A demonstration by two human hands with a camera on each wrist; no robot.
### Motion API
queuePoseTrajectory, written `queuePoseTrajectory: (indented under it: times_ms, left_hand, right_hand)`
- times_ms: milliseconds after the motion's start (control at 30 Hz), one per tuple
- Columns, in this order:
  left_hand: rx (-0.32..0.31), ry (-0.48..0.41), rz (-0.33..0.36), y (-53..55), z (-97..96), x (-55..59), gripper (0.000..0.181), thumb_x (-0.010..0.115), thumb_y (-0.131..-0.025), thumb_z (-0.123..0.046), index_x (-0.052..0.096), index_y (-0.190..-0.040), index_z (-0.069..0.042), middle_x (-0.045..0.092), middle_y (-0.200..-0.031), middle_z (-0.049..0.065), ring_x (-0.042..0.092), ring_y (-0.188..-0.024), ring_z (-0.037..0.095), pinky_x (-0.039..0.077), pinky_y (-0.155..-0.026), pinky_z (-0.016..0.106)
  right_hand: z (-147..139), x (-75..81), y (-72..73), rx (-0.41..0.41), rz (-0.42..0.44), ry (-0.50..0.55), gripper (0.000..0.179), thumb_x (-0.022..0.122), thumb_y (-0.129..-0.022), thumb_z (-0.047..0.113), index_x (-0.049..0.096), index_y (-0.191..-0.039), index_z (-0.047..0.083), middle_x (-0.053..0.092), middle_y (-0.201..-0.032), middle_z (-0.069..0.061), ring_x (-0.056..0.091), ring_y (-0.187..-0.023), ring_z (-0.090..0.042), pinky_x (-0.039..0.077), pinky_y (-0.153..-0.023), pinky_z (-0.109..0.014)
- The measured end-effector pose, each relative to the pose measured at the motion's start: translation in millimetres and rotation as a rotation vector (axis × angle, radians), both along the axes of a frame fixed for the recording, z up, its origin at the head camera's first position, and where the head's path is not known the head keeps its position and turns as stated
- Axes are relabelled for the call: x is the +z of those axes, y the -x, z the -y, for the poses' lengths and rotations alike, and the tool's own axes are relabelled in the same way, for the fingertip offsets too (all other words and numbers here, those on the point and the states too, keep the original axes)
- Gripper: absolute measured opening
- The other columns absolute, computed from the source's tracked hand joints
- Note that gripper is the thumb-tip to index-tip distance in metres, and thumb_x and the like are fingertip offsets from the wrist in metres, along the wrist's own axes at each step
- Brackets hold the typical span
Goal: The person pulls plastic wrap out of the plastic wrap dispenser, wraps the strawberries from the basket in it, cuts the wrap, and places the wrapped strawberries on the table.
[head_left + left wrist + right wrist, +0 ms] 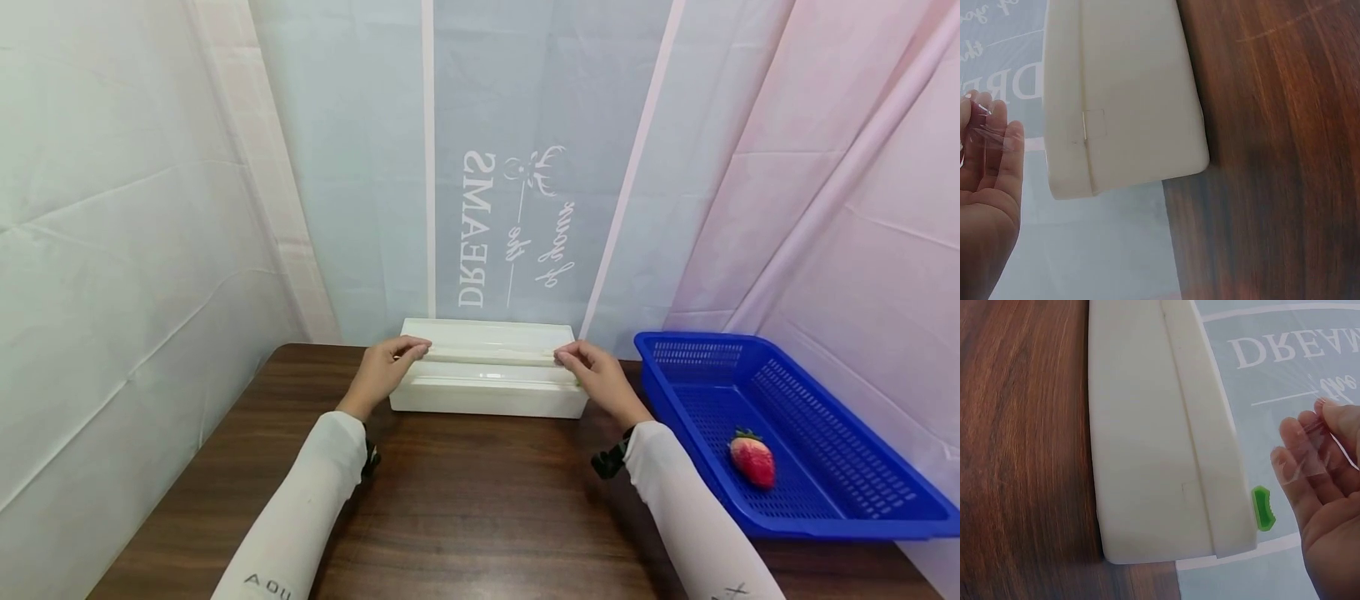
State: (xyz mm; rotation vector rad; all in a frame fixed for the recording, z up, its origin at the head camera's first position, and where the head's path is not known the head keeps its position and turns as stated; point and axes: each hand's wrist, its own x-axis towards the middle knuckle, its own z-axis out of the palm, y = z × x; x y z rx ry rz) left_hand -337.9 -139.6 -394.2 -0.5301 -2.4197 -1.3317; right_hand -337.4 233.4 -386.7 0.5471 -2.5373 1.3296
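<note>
A long white cling film dispenser box (487, 400) stands at the table's far edge, its lid (487, 332) raised at the back. My left hand (385, 367) is above its left end, thumb and fingertips pinching a corner of clear cling film (994, 134). Over the right end, my right hand (600, 379) pinches the film's other corner between thumb and fingers; in the right wrist view the cling film (1310, 450) lies across the fingers. A green slider (1264, 508) sticks out beside the box's right end. The film between the hands is hard to see.
On the right is a blue plastic basket (795, 528) with perforated walls, holding a red strawberry (752, 461). The dark wooden table (495, 500) extends in front of the box. A grey-blue curtain (360, 167) with lettering hangs behind it.
</note>
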Motion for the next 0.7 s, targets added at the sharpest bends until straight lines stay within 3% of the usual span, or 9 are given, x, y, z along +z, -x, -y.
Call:
queuePoseTrajectory:
  times_ms: [233, 333, 567, 700]
  left_hand:
    - [-0.001, -0.051, 0.049, -1.0, -1.5, 4.2, 0.025, 0.055, -0.093, -0.034, 0.069, -0.108, -0.02, 0.069, -0.101, 0.003, 0.06, -0.091, 0.011, 0.053, -0.08, 0.044]
    - [-0.013, -0.07, 0.05, -1.8, -1.7, 5.1, 0.025, 0.055, -0.094, -0.034, 0.069, -0.107, -0.019, 0.069, -0.102, 0.005, 0.059, -0.092, 0.013, 0.052, -0.082, 0.046]
    - [-0.035, -0.099, 0.07, -4.4, -2.4, 8.3, 0.032, 0.053, -0.094, -0.036, 0.067, -0.111, -0.013, 0.067, -0.106, 0.015, 0.06, -0.093, 0.013, 0.051, -0.084, 0.047]
    - [-0.033, -0.112, 0.075, -4.4, -2.5, 9.8, 0.031, 0.054, -0.094, -0.038, 0.068, -0.11, -0.015, 0.068, -0.104, 0.015, 0.06, -0.09, 0.013, 0.051, -0.083, 0.047]
  right_hand:
    - [-0.5, 1.1, -1.9, 0.034, 0.014, 0.053, 0.036, 0.049, -0.096, 0.035, 0.061, -0.113, 0.005, 0.064, -0.1, -0.012, 0.06, -0.092, -0.024, 0.052, -0.079, -0.048]
    - [3.6, 11.6, -11.9, 0.061, 0.029, 0.085, 0.031, 0.049, -0.098, 0.028, 0.06, -0.112, 0.003, 0.063, -0.101, -0.018, 0.059, -0.093, -0.03, 0.05, -0.081, -0.053]
    - [1.7, 8.9, -8.9, 0.069, 0.014, 0.103, 0.03, 0.049, -0.097, 0.027, 0.061, -0.11, 0.003, 0.061, -0.095, -0.02, 0.058, -0.085, -0.025, 0.052, -0.076, -0.046]
    - [8.7, 24.0, -22.8, 0.096, 0.023, 0.144, 0.024, 0.049, -0.098, 0.019, 0.06, -0.109, 0.001, 0.058, -0.099, -0.032, 0.057, -0.09, -0.038, 0.05, -0.08, -0.056]
